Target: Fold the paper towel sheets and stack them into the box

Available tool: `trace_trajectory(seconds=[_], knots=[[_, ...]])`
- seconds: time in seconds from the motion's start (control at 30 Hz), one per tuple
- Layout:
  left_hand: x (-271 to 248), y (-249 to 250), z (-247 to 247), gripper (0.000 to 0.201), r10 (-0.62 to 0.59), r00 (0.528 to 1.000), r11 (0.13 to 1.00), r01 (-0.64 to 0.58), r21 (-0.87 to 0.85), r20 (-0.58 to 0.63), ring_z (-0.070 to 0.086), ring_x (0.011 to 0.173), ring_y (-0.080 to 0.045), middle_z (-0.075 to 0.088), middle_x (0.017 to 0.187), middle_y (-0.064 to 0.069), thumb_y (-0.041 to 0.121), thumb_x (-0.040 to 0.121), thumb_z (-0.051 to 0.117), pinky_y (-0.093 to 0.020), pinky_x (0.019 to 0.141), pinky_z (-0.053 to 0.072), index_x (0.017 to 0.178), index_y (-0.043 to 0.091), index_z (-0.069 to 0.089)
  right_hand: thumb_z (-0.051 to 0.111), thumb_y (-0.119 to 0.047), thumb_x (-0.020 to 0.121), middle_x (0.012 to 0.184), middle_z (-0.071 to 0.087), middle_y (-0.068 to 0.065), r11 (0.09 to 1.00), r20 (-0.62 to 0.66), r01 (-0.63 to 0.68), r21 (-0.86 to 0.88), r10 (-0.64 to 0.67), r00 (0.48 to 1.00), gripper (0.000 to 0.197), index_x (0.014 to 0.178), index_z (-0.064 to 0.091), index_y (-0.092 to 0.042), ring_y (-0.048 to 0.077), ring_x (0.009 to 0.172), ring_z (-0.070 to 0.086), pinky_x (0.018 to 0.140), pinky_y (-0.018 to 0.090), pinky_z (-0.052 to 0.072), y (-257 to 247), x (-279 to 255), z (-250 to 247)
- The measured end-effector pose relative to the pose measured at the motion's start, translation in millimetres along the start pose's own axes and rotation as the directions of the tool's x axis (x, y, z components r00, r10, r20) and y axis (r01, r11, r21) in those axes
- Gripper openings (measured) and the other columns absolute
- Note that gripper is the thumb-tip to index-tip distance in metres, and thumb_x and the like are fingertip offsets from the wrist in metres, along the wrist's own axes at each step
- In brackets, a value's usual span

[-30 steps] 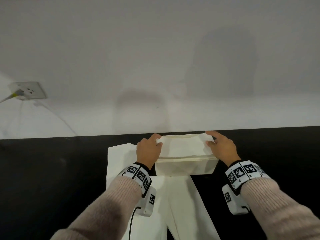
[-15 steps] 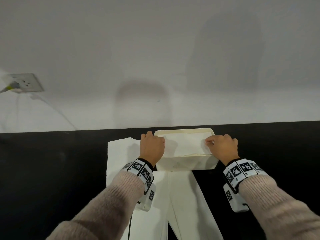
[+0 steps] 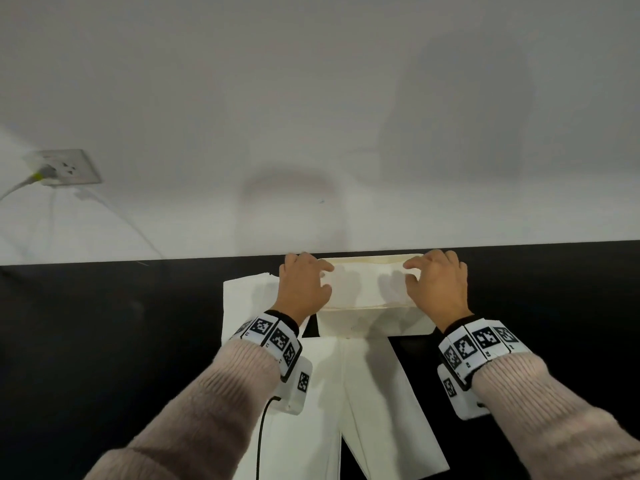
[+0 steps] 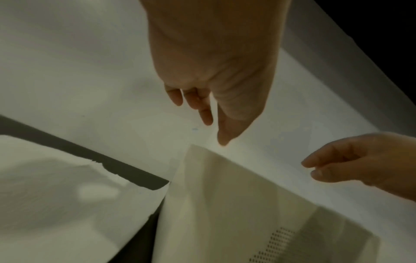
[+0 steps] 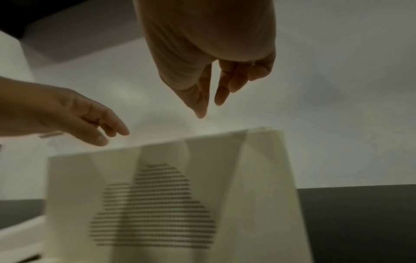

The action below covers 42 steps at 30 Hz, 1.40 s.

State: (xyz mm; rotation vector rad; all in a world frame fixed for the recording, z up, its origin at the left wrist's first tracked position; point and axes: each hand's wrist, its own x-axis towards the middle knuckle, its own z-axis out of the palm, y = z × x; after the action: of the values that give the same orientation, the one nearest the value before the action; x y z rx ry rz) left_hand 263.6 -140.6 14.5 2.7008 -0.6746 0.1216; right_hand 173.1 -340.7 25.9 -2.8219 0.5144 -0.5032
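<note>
Hovering over the box (image 3: 374, 327) at the desk's (image 3: 104, 341) far edge, your left hand (image 3: 304, 289) and right hand (image 3: 438, 289) hang loose-fingered, holding nothing. One folded sheet (image 3: 367, 285) lies inside; unfolded paper towel sheets (image 3: 374, 403) remain nearer you.

Black tabletop (image 3: 104, 341) butts against a plain white wall (image 3: 311, 98). Wall socket (image 3: 69, 167) at far left — something plugged in, pale cable (image 3: 14, 190) running off the left edge. Soft shadows on the wall above the table edge.
</note>
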Motion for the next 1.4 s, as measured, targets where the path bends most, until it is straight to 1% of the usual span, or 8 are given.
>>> trace_trajectory(seconds=[0.1,0.23,0.4,0.5,0.6,0.83,1.13,1.4], knots=[[-14,-16,-13,0.027,-0.148,0.967,0.950,0.082,-0.300,-0.206,0.057,0.102,-0.020,0.065,0.106,-0.002,0.020,0.084,0.063,-0.025,0.092,0.037,0.111,0.018,0.066,0.059,-0.015,0.089,0.109,0.062,0.005,0.972,-0.045,0.074,0.225,-0.065,0.997,0.025,0.112,0.069,-0.015,0.019,0.103,0.051,0.085,0.024,0.036,-19,-21,-6],[-49,-43,-31,0.026,-0.427,0.896,0.806,0.317,-0.500,-0.121,0.055,0.096,-0.014,0.062,0.105,-0.006,0.015,0.089,0.059,-0.021,0.083,0.039,0.115,0.011,0.059,0.057,-0.019,0.090,0.095,0.056,-0.006,0.940,0.131,0.064,0.334,-0.114,0.985,0.028,0.117,0.063,-0.019,0.007,0.080,0.048,0.076,0.013,0.035,-43,-60,1],[-93,-60,-26,0.026,-0.538,0.824,0.746,0.564,-0.354,0.178,0.055,0.095,-0.014,0.061,0.114,-0.006,0.021,0.090,0.059,-0.021,0.080,0.039,0.114,0.010,0.059,0.068,-0.026,0.084,0.124,0.058,0.009,0.912,0.645,-0.243,0.330,-0.030,0.764,0.066,0.140,0.036,-0.015,0.019,0.103,0.055,0.088,0.023,0.041,-60,-98,24],[-118,-60,-11,0.017,-0.557,0.778,0.763,0.617,-0.191,0.290,0.055,0.096,-0.020,0.058,0.103,-0.007,0.025,0.091,0.054,-0.026,0.080,0.041,0.089,0.010,0.061,0.072,-0.024,0.080,0.124,0.055,0.012,0.869,0.734,-0.383,0.313,0.035,0.678,0.077,0.143,0.029,-0.011,0.016,0.084,0.052,0.070,0.024,0.048,-68,-112,40],[-138,-61,10,0.037,-0.631,0.688,0.713,0.696,-0.082,0.358,0.053,0.107,-0.027,0.057,0.118,-0.012,0.035,0.087,0.054,-0.029,0.078,0.042,0.106,0.004,0.059,0.069,-0.018,0.082,0.109,0.052,0.008,0.812,0.741,-0.470,0.346,0.071,0.668,0.068,0.139,0.032,-0.008,0.015,0.075,0.053,0.053,0.020,0.043,-75,-122,50],[-163,-54,29,0.071,-0.748,0.542,0.463,0.840,-0.285,0.383,0.043,0.119,-0.032,0.037,0.134,-0.017,0.033,0.077,0.070,-0.039,0.097,0.045,0.130,0.003,0.034,0.068,-0.020,0.080,0.119,0.052,0.010,0.793,0.726,-0.505,0.342,0.118,0.677,0.061,0.131,0.039,-0.004,0.026,0.111,0.054,0.082,0.030,0.048,-93,-137,65],[-169,-30,39,0.067,-0.667,0.569,0.307,0.799,-0.518,0.482,0.053,0.114,-0.028,0.049,0.127,-0.018,0.006,0.080,0.071,-0.027,0.081,0.046,0.129,-0.005,0.027,0.056,-0.023,0.088,0.110,0.058,0.008,0.849,0.743,-0.402,0.343,0.016,0.669,0.028,0.110,0.054,-0.005,0.024,0.104,0.055,0.088,0.031,0.046,-105,-150,67],[-184,-8,36,0.046,-0.369,0.660,0.151,0.737,-0.658,0.654,0.063,0.102,-0.035,0.064,0.112,-0.025,-0.008,0.066,0.071,-0.046,0.092,0.052,0.111,-0.010,0.060,0.062,-0.031,0.086,0.124,0.059,0.010,0.753,0.754,-0.555,0.354,0.122,0.646,0.048,0.124,0.054,-0.004,0.025,0.114,0.055,0.098,0.034,0.045,-86,-147,50]])
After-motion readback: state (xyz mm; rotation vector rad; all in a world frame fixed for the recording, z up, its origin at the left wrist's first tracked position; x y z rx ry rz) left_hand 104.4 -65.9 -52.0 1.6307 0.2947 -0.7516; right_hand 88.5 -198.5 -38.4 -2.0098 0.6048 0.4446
